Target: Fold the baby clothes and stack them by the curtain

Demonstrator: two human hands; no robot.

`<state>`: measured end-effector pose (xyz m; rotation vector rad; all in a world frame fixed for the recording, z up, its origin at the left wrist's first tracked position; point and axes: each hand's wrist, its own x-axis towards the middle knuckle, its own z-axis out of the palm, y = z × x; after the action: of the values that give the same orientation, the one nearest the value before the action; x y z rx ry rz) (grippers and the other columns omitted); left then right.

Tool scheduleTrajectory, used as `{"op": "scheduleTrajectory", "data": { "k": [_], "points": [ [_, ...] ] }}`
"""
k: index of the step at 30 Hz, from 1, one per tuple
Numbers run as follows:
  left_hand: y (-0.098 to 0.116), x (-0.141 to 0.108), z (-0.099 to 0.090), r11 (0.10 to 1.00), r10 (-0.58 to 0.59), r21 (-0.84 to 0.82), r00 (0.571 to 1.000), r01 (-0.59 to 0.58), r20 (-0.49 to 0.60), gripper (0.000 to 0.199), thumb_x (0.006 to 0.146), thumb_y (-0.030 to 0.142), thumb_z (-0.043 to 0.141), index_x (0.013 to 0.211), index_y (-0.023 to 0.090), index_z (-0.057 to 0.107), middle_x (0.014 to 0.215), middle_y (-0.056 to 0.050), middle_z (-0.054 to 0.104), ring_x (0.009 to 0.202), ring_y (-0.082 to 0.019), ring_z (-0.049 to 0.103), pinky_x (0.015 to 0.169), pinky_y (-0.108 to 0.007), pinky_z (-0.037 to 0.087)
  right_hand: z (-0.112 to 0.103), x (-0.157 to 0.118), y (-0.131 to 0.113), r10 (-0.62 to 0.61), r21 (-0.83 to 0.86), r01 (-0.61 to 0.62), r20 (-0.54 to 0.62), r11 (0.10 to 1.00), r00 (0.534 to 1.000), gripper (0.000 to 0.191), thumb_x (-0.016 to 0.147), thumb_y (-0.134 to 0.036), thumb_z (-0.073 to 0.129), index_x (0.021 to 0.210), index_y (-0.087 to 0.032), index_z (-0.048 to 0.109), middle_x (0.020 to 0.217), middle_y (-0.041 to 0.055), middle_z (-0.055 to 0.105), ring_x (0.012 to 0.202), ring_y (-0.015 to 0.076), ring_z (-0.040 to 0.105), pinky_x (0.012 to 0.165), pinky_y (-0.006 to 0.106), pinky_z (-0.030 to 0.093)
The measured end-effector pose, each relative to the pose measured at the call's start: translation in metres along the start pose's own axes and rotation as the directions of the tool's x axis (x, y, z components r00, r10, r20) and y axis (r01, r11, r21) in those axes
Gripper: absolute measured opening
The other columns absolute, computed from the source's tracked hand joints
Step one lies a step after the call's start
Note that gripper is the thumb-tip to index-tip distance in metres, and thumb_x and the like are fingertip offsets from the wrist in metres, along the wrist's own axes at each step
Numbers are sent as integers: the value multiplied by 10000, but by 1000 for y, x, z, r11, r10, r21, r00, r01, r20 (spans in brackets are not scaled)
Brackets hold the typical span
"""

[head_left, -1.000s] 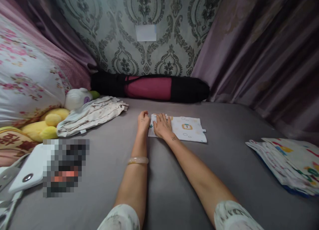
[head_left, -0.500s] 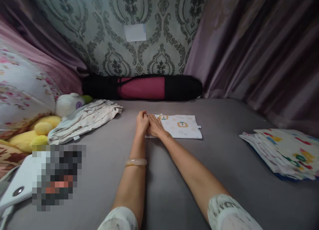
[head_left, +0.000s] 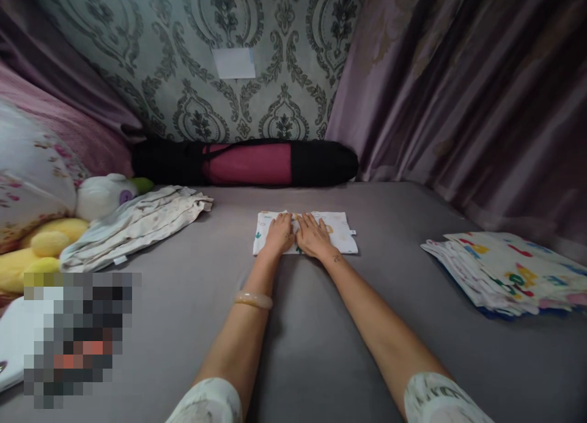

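Note:
A white printed cloth (head_left: 342, 236) lies folded into a flat rectangle on the grey bed sheet, a small tag at its right edge. Both palms rest on it, side by side near its middle. My left hand (head_left: 279, 232) presses flat on the left half, fingers stretched away from me. Just to its right, my right hand (head_left: 314, 235) lies flat with its fingers spread. Parts of the printed pattern are hidden under the hands.
To the right is a stack of folded printed cloths (head_left: 509, 270). A crumpled pale garment (head_left: 137, 227) lies at left, beside yellow and white plush toys (head_left: 103, 197) and a floral pillow (head_left: 32, 172). A black and pink long bag (head_left: 247, 163) lies along the wall.
The left part of the cloth now lies flat, showing more print at left. My left hand has opened from a closed grip and spread onto it; my right hand has shifted right. The view has turned slightly.

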<state>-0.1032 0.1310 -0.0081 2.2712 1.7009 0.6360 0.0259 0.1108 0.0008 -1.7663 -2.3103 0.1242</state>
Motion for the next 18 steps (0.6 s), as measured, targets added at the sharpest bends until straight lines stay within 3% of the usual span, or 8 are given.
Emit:
{"op": "scheduleTrajectory", "data": {
  "k": [5,11,18],
  "points": [
    [1,-5,5,993,-48,109,997,41,57,461,967,286,345,1395,129,414,1523,-151,356,1423,-277,283,1157,-455,213,6,-1,1,-1,2,1,-39,1000,999,546,962,-285,274,1481,-135,350,1542,84,331,1434,228,229,1165,460,104],
    [6,-6,0,988,-50,147,994,36,94,479,973,292,324,1410,112,403,1533,-150,338,1430,-275,271,1160,-460,209,-4,0,7,7,65,-8,11,998,1000,544,958,-267,262,1466,-109,373,1542,90,330,1434,226,233,1166,445,128],
    [10,-5,1,973,-162,172,987,157,13,533,981,377,302,1440,118,378,1527,-171,340,1436,-297,255,1154,-492,207,-7,-4,26,131,4,-131,-90,991,987,559,959,-284,285,1468,-62,350,1548,128,306,1444,254,196,1169,471,82]
  ]
}}
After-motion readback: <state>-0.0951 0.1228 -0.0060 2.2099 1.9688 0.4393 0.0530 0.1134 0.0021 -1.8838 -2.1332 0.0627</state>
